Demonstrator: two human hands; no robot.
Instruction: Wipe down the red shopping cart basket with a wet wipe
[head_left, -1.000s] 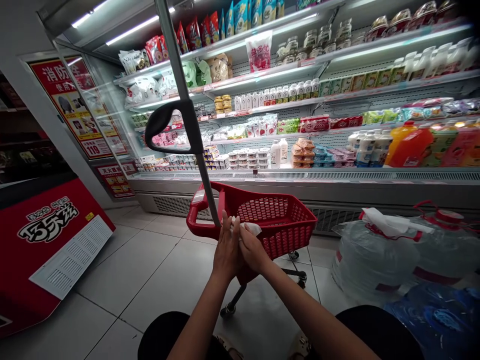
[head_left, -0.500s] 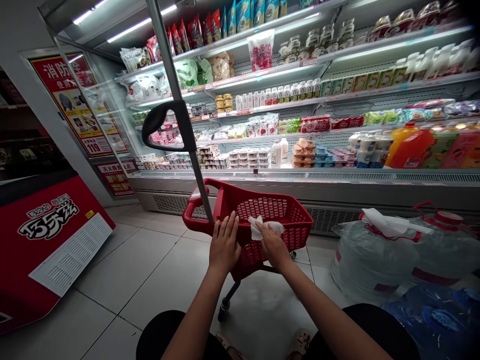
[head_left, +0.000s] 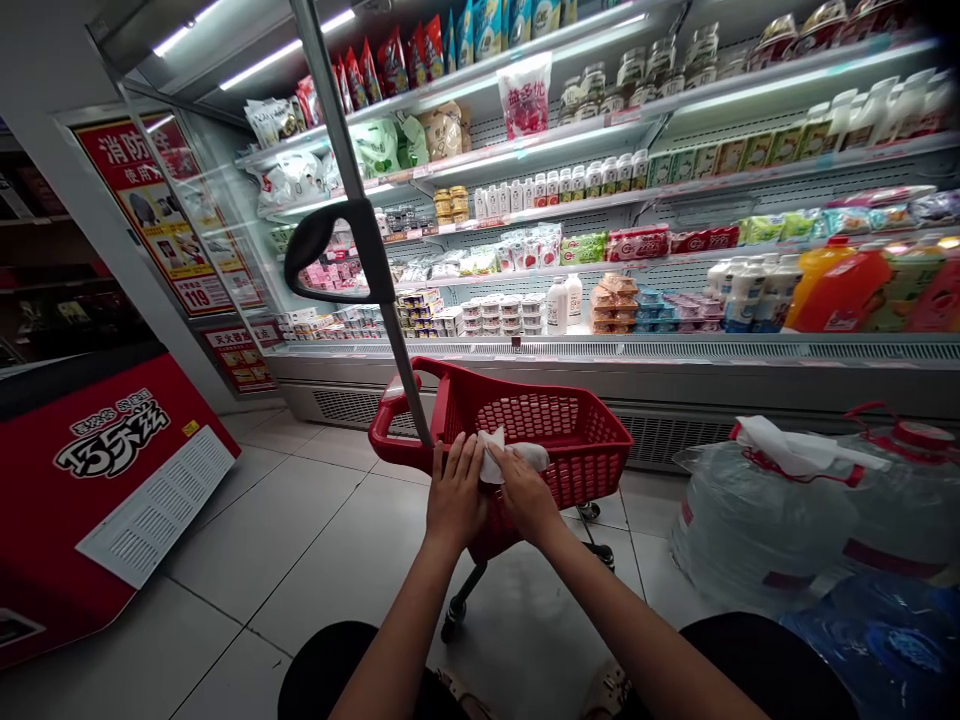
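Observation:
A red plastic shopping basket cart (head_left: 592,482) with slotted sides and small wheels stands on the tiled floor in front of me. My left hand (head_left: 456,495) lies flat against its near side, fingers stretched out toward the rim. Beside it, my right hand (head_left: 526,495) presses a crumpled white cloth or tissue (head_left: 531,457) against the near rim, close to my left fingertips. From the cart's left end rises a grey metal pole (head_left: 341,130) with a black loop grip (head_left: 373,250). Inside the basket, the part behind my hands is hidden.
A lit refrigerated shelf (head_left: 480,347) full of drinks, yogurts and bags runs behind the cart. To the left stands a red freezer chest (head_left: 150,520). Large wrapped water bottles (head_left: 765,530) and a blue water jug (head_left: 885,640) sit close on the right.
My right hand has slid left along the rim with the white cloth, up to my left hand. The left hand stays flat on the cart. The view has shifted slightly.

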